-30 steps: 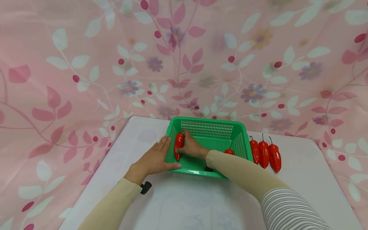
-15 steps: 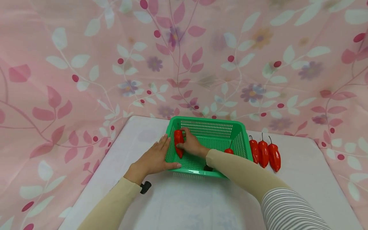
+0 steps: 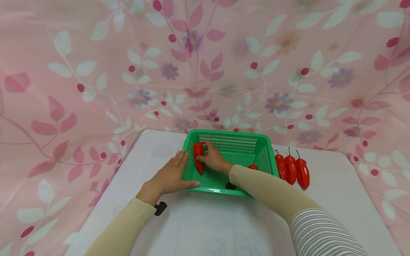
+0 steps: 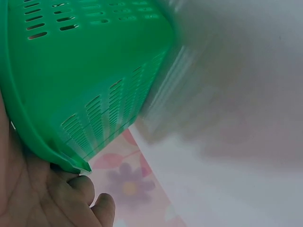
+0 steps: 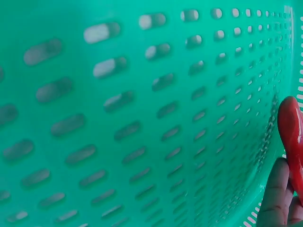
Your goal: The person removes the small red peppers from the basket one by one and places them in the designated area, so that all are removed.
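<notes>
In the head view my right hand [image 3: 214, 156] reaches into the green plastic basket [image 3: 217, 191] and grips a red pepper [image 3: 198, 156] beside its left end wall. The pepper's narrow tip points down toward me and its thick end is up; the right wrist view shows only part of this pepper [image 5: 293, 137], with fingertips against it. My left hand [image 3: 168, 177] rests along the basket's left rim, fingers straight and thumb at the front corner. From below, the left wrist view shows that hand [image 4: 42, 198] against the rim. Another red pepper [image 3: 253, 166] lies in the basket, partly behind my right sleeve.
Three red peppers [image 3: 290, 170] with dark stems lie side by side just right of the basket. The white-covered table [image 3: 205, 224] extends toward me and to both sides. A pink floral cloth [image 3: 205, 71] hangs behind it.
The pepper in my right hand has lifted and tilted, its thick end rising and its tip swinging slightly right. My left hand stays on the rim, and the head view has shifted slightly.
</notes>
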Demonstrator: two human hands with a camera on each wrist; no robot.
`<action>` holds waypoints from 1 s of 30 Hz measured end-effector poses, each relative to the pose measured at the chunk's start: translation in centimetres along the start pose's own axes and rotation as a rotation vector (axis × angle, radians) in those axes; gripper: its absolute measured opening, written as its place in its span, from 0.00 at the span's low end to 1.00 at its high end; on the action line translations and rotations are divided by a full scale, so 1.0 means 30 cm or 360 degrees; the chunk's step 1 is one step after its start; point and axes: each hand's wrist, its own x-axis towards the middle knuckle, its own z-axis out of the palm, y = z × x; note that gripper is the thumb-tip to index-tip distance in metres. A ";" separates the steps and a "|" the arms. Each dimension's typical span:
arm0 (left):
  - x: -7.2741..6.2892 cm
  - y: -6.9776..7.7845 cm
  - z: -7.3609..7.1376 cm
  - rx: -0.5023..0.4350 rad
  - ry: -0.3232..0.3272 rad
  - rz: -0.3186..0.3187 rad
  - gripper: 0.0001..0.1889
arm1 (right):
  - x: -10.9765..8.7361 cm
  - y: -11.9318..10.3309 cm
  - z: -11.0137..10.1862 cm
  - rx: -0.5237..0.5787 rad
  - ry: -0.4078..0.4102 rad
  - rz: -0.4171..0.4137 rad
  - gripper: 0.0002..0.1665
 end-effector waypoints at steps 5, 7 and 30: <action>-0.002 0.002 -0.004 0.0027 -0.0003 0.0010 0.67 | -0.005 0.000 -0.009 -0.0014 0.0029 -0.0007 0.40; -0.003 0.003 -0.006 0.0025 0.0000 0.0014 0.67 | -0.008 -0.001 -0.014 -0.0023 0.0041 -0.0018 0.39; 0.004 -0.006 0.004 0.0031 0.0012 0.0020 0.68 | -0.052 -0.031 -0.096 -0.0047 0.0163 -0.0049 0.35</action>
